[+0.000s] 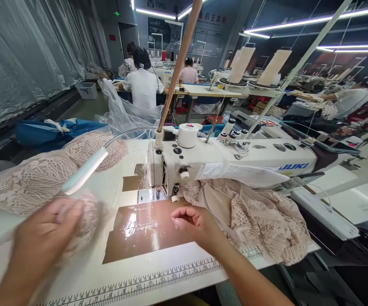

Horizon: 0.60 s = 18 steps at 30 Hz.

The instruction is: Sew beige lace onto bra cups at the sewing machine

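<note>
My left hand (48,229), smeared by motion, is closed on a piece of beige lace fabric (88,216) at the left of the sewing table. My right hand (193,221) hovers over the brown taped patch (139,233) in front of the needle area, its fingers curled in with nothing visible between them. Behind it stands a white JUKI sewing machine (235,157); no fabric shows under its presser foot (157,194). To the right of my right hand, a heap of beige lace and mesh fabric (260,216) lies beneath the machine arm.
Stacked lace pieces (37,174) lie on the table's left side. A lamp on a bendable neck (85,170) reaches over them. A printed ruler (145,282) runs along the front edge. A brown pole (182,59) rises behind the machine head. Other people (142,87) sit at machines farther back.
</note>
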Each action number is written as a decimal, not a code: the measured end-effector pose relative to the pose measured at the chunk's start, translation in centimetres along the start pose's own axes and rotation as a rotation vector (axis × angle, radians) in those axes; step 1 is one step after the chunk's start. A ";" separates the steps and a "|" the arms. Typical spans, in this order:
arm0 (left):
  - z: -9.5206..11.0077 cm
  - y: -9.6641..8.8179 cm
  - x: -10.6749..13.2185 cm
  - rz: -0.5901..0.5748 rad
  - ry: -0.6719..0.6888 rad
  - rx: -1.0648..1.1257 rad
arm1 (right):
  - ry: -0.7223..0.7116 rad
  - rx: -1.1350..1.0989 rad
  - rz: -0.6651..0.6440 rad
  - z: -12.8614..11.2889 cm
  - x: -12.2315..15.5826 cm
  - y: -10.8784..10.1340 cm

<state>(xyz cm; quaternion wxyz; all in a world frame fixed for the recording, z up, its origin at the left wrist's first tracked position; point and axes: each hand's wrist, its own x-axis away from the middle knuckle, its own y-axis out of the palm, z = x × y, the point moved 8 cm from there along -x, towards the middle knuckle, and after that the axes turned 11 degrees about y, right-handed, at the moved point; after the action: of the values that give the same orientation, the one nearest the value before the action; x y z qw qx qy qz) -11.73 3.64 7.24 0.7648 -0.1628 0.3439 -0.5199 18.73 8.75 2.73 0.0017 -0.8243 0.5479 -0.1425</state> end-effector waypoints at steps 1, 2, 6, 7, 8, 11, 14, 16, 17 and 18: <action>1.5 1.7 -0.5 -0.061 0.130 -0.174 | -0.025 0.108 0.010 -0.6 0.0 0.1; 3.3 4.4 -0.7 -0.151 0.286 -0.306 | -0.051 0.214 0.014 -1.2 -0.2 0.4; 6.3 15.0 0.4 -0.394 0.530 -0.609 | -0.122 0.598 0.017 -2.5 -1.5 1.8; 6.4 16.8 0.9 -0.423 0.547 -0.619 | -0.122 0.678 0.022 -2.4 -2.0 2.1; 6.5 18.1 1.5 -0.445 0.557 -0.615 | -0.122 0.754 0.025 -2.1 -2.4 2.3; 6.6 19.5 2.9 -0.513 0.590 -0.612 | -0.177 0.960 0.013 -0.9 -3.1 3.5; 7.4 18.2 3.2 -0.565 0.621 -0.595 | -0.271 1.114 0.004 0.1 -3.1 4.9; 8.0 16.9 2.8 -0.625 0.618 -0.482 | -0.292 1.183 0.024 0.6 -3.0 5.4; 8.2 16.3 2.5 -0.661 0.602 -0.385 | -0.295 1.212 0.038 0.8 -3.0 5.6; 8.2 15.9 2.2 -0.691 0.575 -0.279 | -0.292 1.237 0.060 1.0 -3.1 5.7</action>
<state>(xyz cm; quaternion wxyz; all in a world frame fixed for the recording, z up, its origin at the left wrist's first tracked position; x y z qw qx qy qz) 5.27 7.22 2.65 0.3917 -0.2183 0.5338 -0.7169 12.75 9.13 0.17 0.5563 -0.6661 0.3813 -0.3187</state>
